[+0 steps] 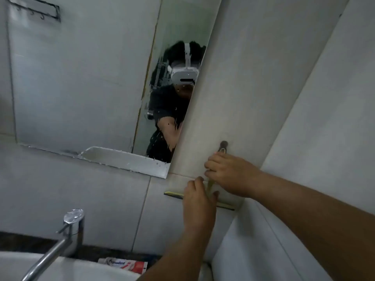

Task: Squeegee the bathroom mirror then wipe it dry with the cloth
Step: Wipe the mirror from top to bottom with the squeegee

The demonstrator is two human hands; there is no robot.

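Note:
The bathroom mirror (81, 88) hangs on the tiled wall at upper left, with water drops along its lower edge and a person wearing a headset reflected in it. Right of the mirror, a squeegee (174, 194) with a yellow-and-black blade hangs flat against the tiles. The top loop of its handle is at a dark wall hook (223, 144). My right hand (227, 173) grips the handle just below the hook. My left hand (198, 201) is wrapped over the middle of the blade. No cloth is in view.
A chrome faucet (71, 230) stands over the white sink (60, 268) at lower left. A toothpaste tube (123, 264) lies on the dark counter behind the sink. A black hook rack (34, 9) shows reflected in the mirror's top left.

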